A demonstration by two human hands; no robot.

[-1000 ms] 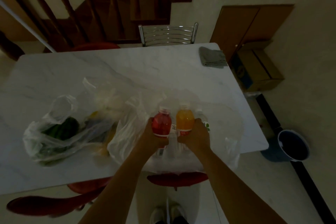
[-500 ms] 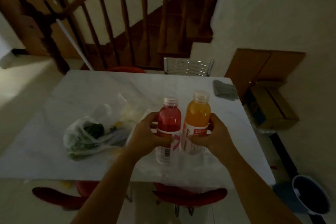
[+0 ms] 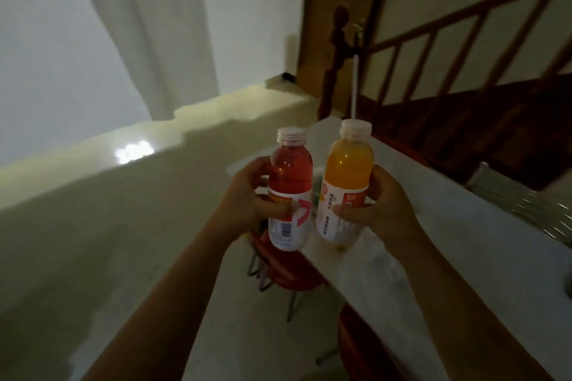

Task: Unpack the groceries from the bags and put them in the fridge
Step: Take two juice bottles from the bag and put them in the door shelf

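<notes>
Since half a second ago the head camera has swung left, away from the table: the grocery bags that lay behind the bottles are out of frame, and only the long pale edge of the tabletop [image 3: 433,241] runs down the right side of the picture, with a red chair [image 3: 288,272] tucked under it at lower centre. Both bottles have come along, lifted clear of the tabletop and carried at chest height in the middle of the frame.

Head view: the left hand [image 3: 247,195] has its fingers curled fully round the label of the red bottle [image 3: 291,192], thumb across the front. The right hand [image 3: 380,204] grips the orange bottle [image 3: 346,185] the same way, fingers closed tight on the label band. Both bottles stand upright, caps up, long axes near vertical and roughly parallel, side by side and just apart. Each hangs in the air, resting on nothing.

No fridge shows anywhere in the picture; ahead, toward the upper left, are only a bare floor, a pale wall and a curtain [image 3: 148,25], with a wooden stair rail [image 3: 464,40] at upper right. My guess is that the carry heads left and forward. Neither hand is free, so opening a fridge door will probably mean shifting both bottles into one hand or setting one down first.
</notes>
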